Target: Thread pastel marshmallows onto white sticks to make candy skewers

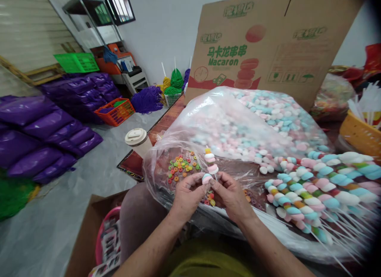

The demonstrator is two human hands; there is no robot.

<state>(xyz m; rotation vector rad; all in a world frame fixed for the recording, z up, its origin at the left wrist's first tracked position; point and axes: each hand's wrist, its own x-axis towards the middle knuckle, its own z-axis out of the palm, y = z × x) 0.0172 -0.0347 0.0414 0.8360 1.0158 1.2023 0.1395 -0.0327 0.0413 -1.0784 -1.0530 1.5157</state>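
Note:
Between my hands a skewer stands upright with pink and white marshmallows [212,168] and a yellow piece at its top. My left hand [188,193] is closed, pinching a white, pink and blue marshmallow [206,178] low by the stick. The fingers of my right hand [229,193] close around the lower part of the skewer [216,177], which they partly hide. Loose coloured cereal rings [182,166] lie on clear plastic just beyond my left hand. To the right is a pile of filled marshmallow skewers [312,187], their white sticks pointing toward me.
A big clear bag of marshmallows [220,118] covers the table's back, before a tall cardboard box [268,39]. A lidded cup [137,139] stands at the left edge. A yellow basket [360,132] holds white items at right. Purple bags [44,130] are stacked on the floor.

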